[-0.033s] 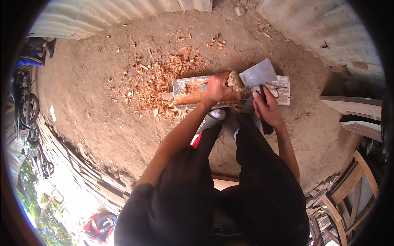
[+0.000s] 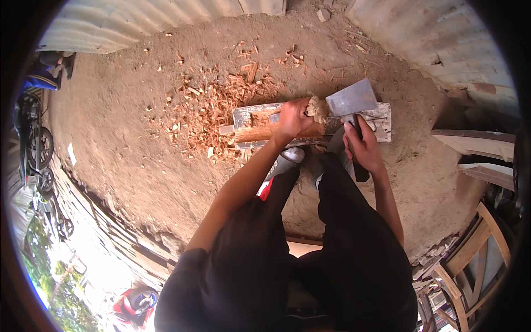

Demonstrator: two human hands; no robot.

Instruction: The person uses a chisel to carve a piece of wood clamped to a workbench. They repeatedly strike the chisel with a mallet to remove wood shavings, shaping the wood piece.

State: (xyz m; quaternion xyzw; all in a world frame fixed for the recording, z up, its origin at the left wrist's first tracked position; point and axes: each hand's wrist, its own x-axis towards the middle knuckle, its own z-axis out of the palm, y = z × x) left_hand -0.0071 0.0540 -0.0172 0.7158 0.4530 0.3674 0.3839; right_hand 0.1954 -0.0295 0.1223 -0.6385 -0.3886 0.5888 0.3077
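A long wooden block [image 2: 259, 133] lies across the ground in front of my feet, with a reddish, cut-out hollow in its left part. My left hand [image 2: 294, 117] is closed over the block around what looks like a chisel [image 2: 317, 109]. Its frayed, mushroomed wooden end sticks out to the right, and a short grey metal piece [image 2: 274, 117] shows left of my fingers. In my right hand [image 2: 363, 145] is a hatchet [image 2: 352, 98] with a broad grey blade and dark handle, held by the handle. The blade is just right of the frayed end, a small gap apart.
Reddish wood chips [image 2: 213, 102] litter the dirt floor [image 2: 127, 144] left of and behind the block. Corrugated metal sheets [image 2: 149, 22] stand at the back. Wooden frames [image 2: 478, 249] lean at the right, motorcycles [image 2: 41, 149] stand at the left, and a person's foot [image 2: 67, 65] shows far left.
The hatchet and my right hand have shifted slightly right, away from the frayed end. My left hand and the block have stayed in place.
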